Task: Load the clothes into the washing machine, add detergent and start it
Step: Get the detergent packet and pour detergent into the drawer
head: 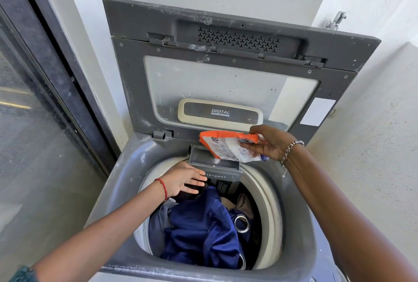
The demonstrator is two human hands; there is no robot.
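Head view. My right hand (270, 143): fingers pinched on a crinkled orange-and-white detergent packet (228, 147), tilted over the pulled-out grey detergent drawer (214, 164). My left hand (183, 180): fingers spread, empty, touching the drawer's front. Blue clothes (201, 227): crumpled inside the drum. Washing machine (117, 182): dusty grey, lid (226, 67) upright against a white wall.
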